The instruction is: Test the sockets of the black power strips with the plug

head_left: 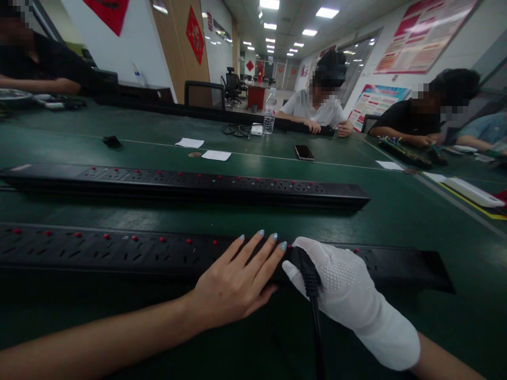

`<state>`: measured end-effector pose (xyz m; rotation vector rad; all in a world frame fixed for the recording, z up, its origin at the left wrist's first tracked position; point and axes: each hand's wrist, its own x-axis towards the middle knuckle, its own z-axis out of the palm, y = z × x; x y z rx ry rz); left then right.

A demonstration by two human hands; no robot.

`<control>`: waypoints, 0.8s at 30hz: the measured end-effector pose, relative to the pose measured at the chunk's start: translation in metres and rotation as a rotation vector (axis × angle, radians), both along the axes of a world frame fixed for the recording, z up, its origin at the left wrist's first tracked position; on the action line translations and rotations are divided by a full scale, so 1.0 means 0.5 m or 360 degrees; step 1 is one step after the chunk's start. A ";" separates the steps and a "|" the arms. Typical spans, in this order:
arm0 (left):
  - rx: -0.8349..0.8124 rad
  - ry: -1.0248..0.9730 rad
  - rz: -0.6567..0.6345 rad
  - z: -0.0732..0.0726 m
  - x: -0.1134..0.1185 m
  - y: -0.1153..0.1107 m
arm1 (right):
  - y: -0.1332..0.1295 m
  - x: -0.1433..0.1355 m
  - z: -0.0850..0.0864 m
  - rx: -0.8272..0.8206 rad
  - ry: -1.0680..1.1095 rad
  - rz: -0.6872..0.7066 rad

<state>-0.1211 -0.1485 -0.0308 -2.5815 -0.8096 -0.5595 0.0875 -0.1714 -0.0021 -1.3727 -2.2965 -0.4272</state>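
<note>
A long black power strip (150,256) with a row of sockets and small red lights or buttons lies across the green table in front of me. My left hand (237,279), bare, rests on the strip with its fingers stretched out and nothing in them. Just to its right, my right hand (344,282), in a white dotted glove, is closed around a black power plug (304,266). The plug is at the strip's face; its prongs are hidden, so how deep it sits cannot be seen. Its black cord (317,338) runs down toward me.
A second black power strip (190,184) lies parallel behind the first. Farther back are a phone (304,152), paper slips (216,155), a water bottle (270,112) and a cable coil (235,130). Several people sit around the table, one (317,105) opposite me.
</note>
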 end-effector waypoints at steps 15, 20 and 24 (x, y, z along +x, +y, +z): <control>-0.0016 0.0009 0.0001 0.003 -0.001 0.001 | 0.000 -0.001 0.007 0.0002 -0.0013 0.0043; -0.0009 -0.0002 0.0002 0.002 0.000 0.000 | -0.001 -0.001 0.009 -0.0003 0.0003 0.0040; -0.0014 -0.0001 0.0003 0.001 -0.001 0.001 | 0.000 -0.003 0.010 0.0000 -0.0001 0.0050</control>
